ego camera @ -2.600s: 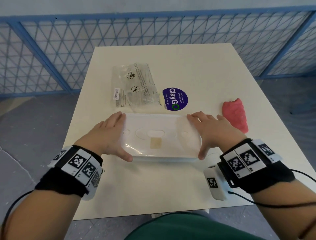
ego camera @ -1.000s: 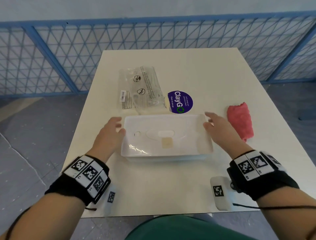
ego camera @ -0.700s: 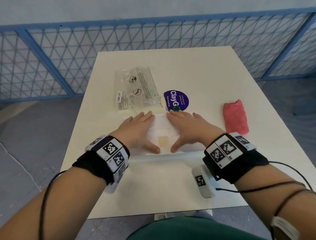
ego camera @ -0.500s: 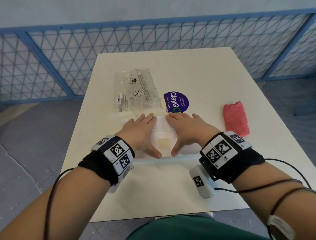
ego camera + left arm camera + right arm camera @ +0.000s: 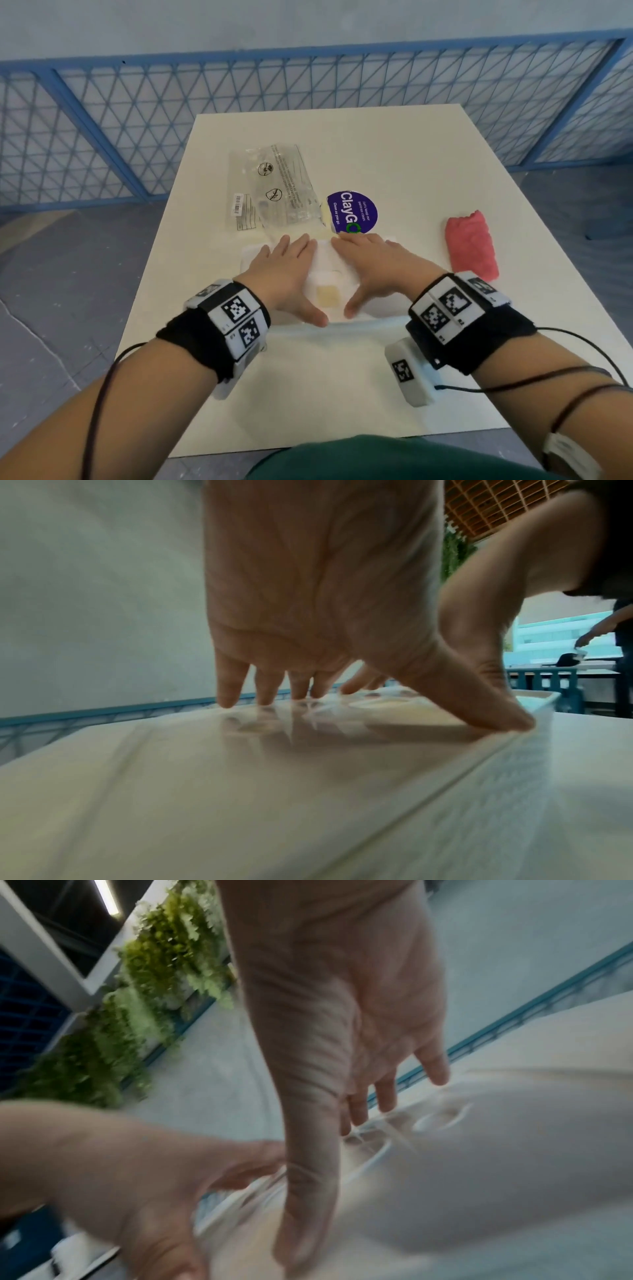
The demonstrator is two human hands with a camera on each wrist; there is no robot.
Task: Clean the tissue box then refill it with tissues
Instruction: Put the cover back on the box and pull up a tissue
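L hand (image 5: 286, 274) & R hand (image 5: 370, 270) both flat, fingers straight, pressing side by side on white tissue box (image 5: 329, 294) at table (image 5: 376, 144) centre; nothing gripped

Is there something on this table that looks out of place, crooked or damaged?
Only small things. The crumpled clear plastic wrapper lies askew at the far left. The round purple ClayGo sticker is partly hidden behind the white plastic tissue box. The pink cloth lies bunched at the right. No spill shows.
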